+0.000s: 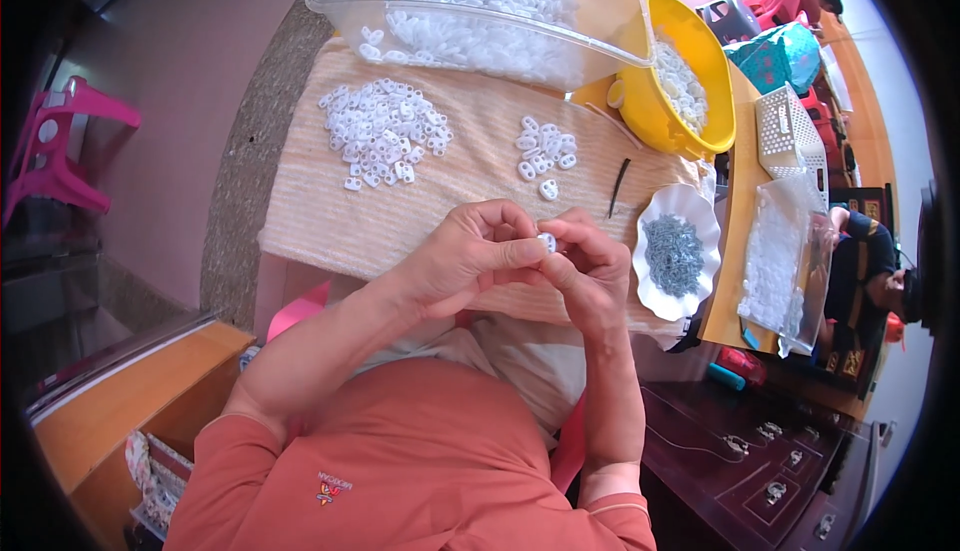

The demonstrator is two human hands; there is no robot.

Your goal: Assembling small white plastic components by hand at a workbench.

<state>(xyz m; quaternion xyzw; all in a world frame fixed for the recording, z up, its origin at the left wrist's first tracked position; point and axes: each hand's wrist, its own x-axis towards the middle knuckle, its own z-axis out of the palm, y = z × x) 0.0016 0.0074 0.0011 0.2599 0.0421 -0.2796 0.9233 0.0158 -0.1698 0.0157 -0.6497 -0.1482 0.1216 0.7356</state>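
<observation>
Over the near edge of the towel, my left hand (488, 251) and my right hand (588, 269) meet, fingertips pinched together. Between them is a small white plastic piece (547, 242) with dark holes in its face. Fingers hide most of it. Just beyond lies a small cluster of white oval two-hole pieces (545, 145), one of them a little apart toward me. A bigger heap of similar white pieces (385, 133) is farther left. Right of my right hand, a white wavy-rimmed dish (650, 289) holds many tiny grey metal parts (674, 254).
A clear plastic bin (480, 21) of white pieces stands at the back, beside a yellow tub (722, 101) with more. A thin black stick (619, 188) lies on the striped towel (470, 176). At right are a white perforated basket (785, 131), a clear bag (775, 276) and another person (868, 271).
</observation>
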